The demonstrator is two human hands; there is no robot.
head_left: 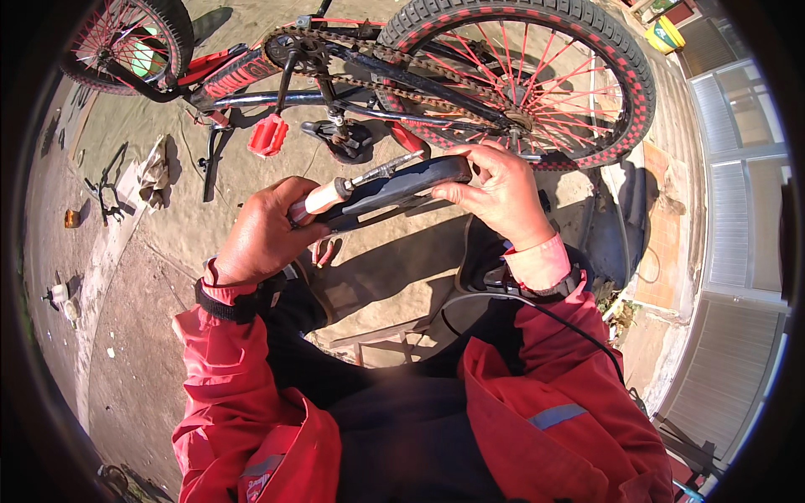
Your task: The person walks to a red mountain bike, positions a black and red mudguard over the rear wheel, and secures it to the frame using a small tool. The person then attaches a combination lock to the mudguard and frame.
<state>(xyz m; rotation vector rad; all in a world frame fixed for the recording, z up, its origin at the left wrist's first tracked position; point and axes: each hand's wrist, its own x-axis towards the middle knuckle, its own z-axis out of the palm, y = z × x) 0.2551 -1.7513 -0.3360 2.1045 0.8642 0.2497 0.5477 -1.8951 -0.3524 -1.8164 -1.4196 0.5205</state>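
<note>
Black curved part (419, 179) spans the gap between the person's left hand (272, 230) and right hand (503, 193), raised in front of the lap; beyond the grip the bicycle (402, 77) stretches across the view, its red-spoked wheel (641, 101) above and to the right of the right hand; the part's long axis climbs gently from the left hand to the right, its rounded end pointing rightward into the right hand's pinch between thumb and fingers; the left hand is closed round the handle of a pale-handled tool (323, 201) and seems to clasp the part's other end too, though the palm side is hidden; the tool's metal shaft slants up and right along the part's far edge; holding both ends probably keeps the part steady and within sight; a red pedal (268, 136) sits beyond the left hand.
</note>
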